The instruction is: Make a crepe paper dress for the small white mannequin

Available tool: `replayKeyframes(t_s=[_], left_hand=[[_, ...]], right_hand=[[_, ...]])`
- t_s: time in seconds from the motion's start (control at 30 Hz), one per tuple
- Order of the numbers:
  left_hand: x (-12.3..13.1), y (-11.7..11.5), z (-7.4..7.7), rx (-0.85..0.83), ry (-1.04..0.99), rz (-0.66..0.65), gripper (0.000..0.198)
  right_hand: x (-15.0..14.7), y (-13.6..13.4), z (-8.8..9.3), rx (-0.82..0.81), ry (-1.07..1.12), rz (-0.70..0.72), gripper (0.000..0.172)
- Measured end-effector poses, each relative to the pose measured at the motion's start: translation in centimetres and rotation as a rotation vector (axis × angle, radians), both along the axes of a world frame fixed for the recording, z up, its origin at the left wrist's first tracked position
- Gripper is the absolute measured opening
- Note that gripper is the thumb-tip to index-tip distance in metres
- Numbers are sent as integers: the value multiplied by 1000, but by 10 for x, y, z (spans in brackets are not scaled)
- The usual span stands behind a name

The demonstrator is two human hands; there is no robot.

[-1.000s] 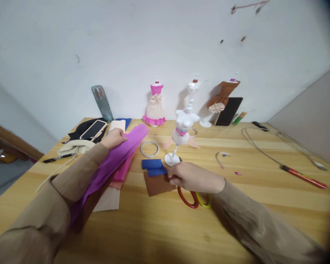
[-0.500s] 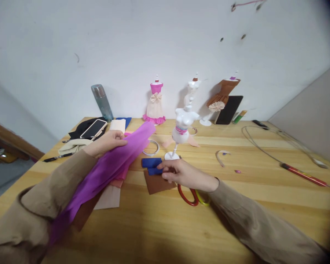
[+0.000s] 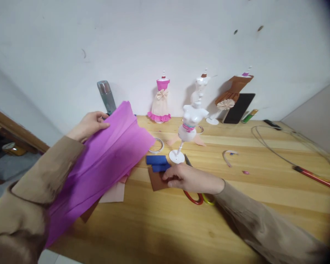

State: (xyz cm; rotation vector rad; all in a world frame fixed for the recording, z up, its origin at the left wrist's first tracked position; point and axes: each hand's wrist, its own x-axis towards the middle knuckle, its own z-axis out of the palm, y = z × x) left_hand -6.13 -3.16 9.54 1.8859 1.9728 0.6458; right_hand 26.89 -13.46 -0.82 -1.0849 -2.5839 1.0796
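My left hand [image 3: 92, 126] pinches the upper edge of a large purple crepe paper sheet [image 3: 107, 157], which hangs in folds over the left of the table. My right hand [image 3: 184, 178] rests palm down with loosely bent fingers at the edge of a brown square [image 3: 157, 181]. Nothing shows in its grasp. Just beyond those fingertips lie folded dark blue pieces [image 3: 156, 160]. Scissors [image 3: 195, 200] with red and yellow handles lie partly under my right hand. A white mini dress form [image 3: 191, 117] with a pink and blue band at its waist stands behind them.
Along the wall stand a flask [image 3: 106, 97], a form in a pink and cream dress [image 3: 161, 104], a bare white form [image 3: 200, 86] and one in brown [image 3: 233, 90] before a black tablet [image 3: 240, 110]. A tape roll [image 3: 159, 146] lies mid-table; a red-handled tool [image 3: 316, 179] lies right.
My left hand has moved up and left, spreading the purple sheet wider so it covers the phone and cloth. My right hand has drawn back slightly from the blue pieces. The view has shifted left.
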Motion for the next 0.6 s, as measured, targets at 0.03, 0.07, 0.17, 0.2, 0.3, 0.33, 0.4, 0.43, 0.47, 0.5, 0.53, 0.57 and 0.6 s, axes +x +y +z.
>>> replayKeyframes(t_s=[0.03, 0.07, 0.17, 0.2, 0.3, 0.33, 0.4, 0.43, 0.47, 0.5, 0.53, 0.57, 0.6], left_hand=[[3, 2, -12, -19, 19, -63, 40], [7, 3, -24, -20, 61, -119, 43], [25, 1, -58, -22, 187, -283, 48], [33, -2, -66, -1, 214, -327, 48], [60, -17, -77, 148, 269, -449, 44], [70, -23, -78, 152, 267, -507, 38], [89, -36, -80, 51, 251, -655, 24], [98, -43, -81, 5, 246, -710, 19], [106, -48, -83, -37, 247, -756, 15], [113, -53, -85, -67, 250, -791, 11], [118, -57, -88, -92, 264, -809, 8], [122, -60, -92, -113, 287, -812, 6], [125, -62, -95, -131, 314, -803, 6]], right_hand=[[0, 0, 1, 5, -17, 6, 17], [1, 0, 1, 11, -37, 9, 17], [3, 3, 1, 38, -90, -19, 15], [4, 4, -1, 53, -94, -54, 14], [4, 9, -8, 136, -71, -215, 9], [3, 10, -11, 175, -61, -259, 9], [2, 12, -15, 250, -53, -291, 12], [3, 13, -17, 276, -55, -285, 13], [3, 13, -18, 291, -63, -277, 13], [4, 13, -18, 294, -76, -271, 13], [5, 13, -18, 288, -93, -266, 12], [6, 12, -17, 277, -114, -264, 10], [7, 11, -16, 265, -137, -263, 8]])
